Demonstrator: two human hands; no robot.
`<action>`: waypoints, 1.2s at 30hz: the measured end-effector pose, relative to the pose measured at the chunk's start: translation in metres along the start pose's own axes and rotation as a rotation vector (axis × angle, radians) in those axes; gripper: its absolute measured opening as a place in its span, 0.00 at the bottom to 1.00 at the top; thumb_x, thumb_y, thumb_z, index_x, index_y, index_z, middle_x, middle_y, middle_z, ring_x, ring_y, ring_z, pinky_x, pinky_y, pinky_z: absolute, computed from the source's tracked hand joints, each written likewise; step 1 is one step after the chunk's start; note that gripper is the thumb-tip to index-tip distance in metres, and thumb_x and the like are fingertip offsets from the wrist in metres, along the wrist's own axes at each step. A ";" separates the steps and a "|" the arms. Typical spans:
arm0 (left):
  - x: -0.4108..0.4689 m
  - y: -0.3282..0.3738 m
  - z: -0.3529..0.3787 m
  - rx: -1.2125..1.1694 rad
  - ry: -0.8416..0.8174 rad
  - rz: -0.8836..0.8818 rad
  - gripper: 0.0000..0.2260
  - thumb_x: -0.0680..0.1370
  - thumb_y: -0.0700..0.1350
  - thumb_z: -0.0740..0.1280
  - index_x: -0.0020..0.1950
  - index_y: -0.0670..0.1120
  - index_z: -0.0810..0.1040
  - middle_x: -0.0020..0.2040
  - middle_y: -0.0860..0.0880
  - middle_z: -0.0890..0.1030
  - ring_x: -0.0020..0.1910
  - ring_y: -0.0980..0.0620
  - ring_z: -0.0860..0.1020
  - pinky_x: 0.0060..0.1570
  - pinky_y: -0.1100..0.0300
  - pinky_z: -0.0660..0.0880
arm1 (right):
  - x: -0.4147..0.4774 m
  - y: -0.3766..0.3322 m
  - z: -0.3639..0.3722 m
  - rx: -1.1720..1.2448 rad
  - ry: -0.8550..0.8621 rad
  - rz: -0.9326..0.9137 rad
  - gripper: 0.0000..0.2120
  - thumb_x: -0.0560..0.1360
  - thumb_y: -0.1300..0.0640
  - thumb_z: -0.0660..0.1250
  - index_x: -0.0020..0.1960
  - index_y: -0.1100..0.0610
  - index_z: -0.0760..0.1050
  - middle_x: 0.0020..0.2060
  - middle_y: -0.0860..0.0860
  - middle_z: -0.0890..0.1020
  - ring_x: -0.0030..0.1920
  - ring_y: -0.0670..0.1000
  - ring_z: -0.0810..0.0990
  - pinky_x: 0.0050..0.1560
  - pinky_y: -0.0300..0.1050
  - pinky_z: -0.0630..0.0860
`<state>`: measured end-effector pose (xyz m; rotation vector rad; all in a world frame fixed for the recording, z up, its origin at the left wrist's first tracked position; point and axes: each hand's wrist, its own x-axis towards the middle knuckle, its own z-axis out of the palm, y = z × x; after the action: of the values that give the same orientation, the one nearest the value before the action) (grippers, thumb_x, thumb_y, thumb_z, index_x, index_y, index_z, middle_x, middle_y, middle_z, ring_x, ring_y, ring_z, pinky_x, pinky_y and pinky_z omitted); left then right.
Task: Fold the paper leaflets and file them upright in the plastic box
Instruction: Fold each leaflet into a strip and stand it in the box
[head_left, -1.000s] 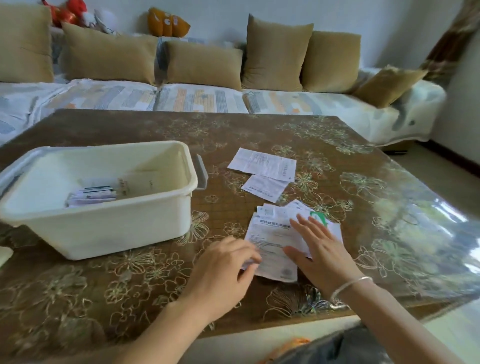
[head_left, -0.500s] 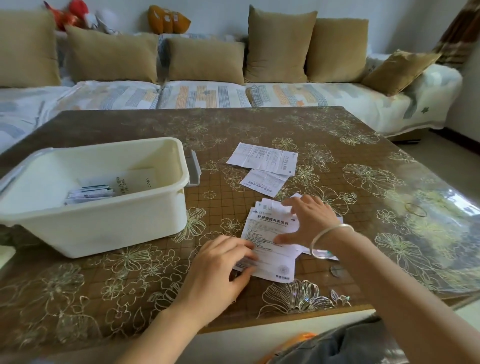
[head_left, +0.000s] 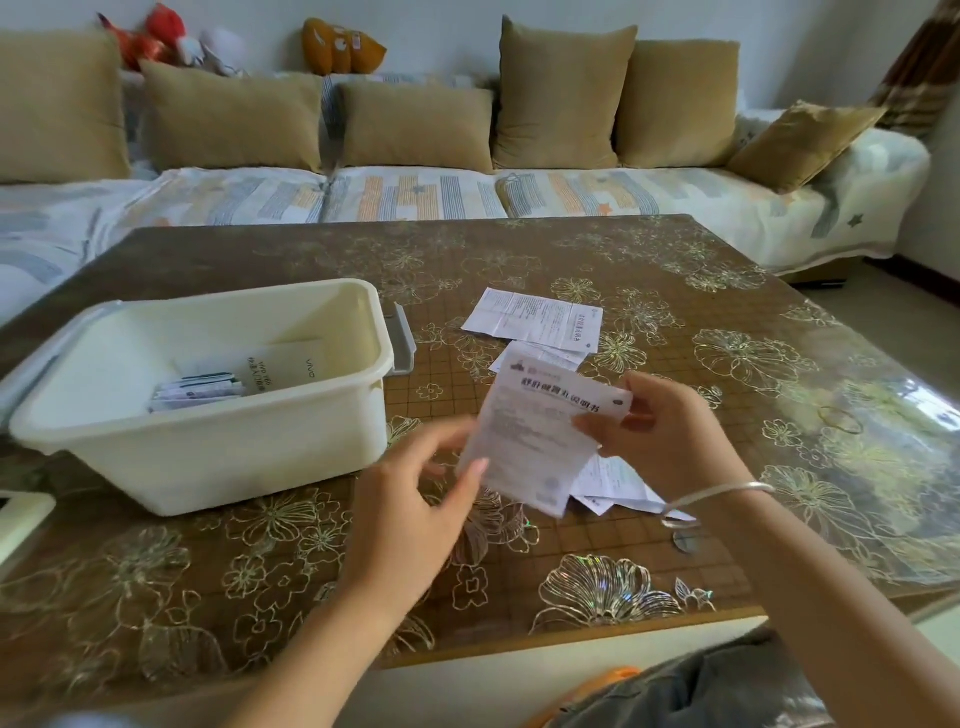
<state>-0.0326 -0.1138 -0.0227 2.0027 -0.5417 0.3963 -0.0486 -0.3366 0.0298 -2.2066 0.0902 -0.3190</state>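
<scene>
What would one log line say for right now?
right hand: holds leaflet | left hand: at its edge | plastic box: folded leaflets inside

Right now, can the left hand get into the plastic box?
Probably yes. The left hand is just right of the plastic box, whose top is open, and nothing stands between them. It pinches the leaflet, though.

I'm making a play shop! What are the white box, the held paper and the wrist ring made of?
The white box looks like plastic: smooth, slightly glossy moulded walls with a rolled rim. The leaflet is thin matte paper: printed, creased, bending as it is held. The bracelet seems silvery metal, since it shines brightly, though that is uncertain.
</scene>
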 end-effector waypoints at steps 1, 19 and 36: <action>0.004 0.005 -0.010 -0.032 0.027 -0.006 0.23 0.72 0.53 0.70 0.66 0.53 0.75 0.57 0.62 0.80 0.51 0.62 0.80 0.48 0.64 0.80 | -0.008 -0.009 0.002 0.115 0.029 -0.052 0.09 0.70 0.62 0.73 0.39 0.63 0.73 0.40 0.51 0.84 0.37 0.48 0.84 0.36 0.44 0.82; -0.061 -0.024 -0.033 0.182 -0.073 0.014 0.05 0.73 0.52 0.70 0.43 0.53 0.84 0.43 0.65 0.81 0.50 0.61 0.78 0.50 0.58 0.76 | -0.080 0.017 0.061 -0.068 -0.146 -0.299 0.07 0.70 0.53 0.74 0.40 0.46 0.75 0.45 0.36 0.83 0.48 0.39 0.81 0.48 0.47 0.80; -0.055 -0.029 -0.015 0.547 0.045 -0.094 0.10 0.71 0.57 0.70 0.39 0.51 0.79 0.49 0.57 0.79 0.49 0.52 0.74 0.48 0.58 0.68 | -0.068 0.016 0.097 -0.323 0.124 -0.165 0.16 0.68 0.50 0.74 0.54 0.48 0.75 0.37 0.35 0.72 0.40 0.45 0.72 0.33 0.35 0.70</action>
<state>-0.0643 -0.0772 -0.0642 2.5238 -0.3282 0.5754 -0.0884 -0.2590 -0.0527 -2.5194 0.0280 -0.5664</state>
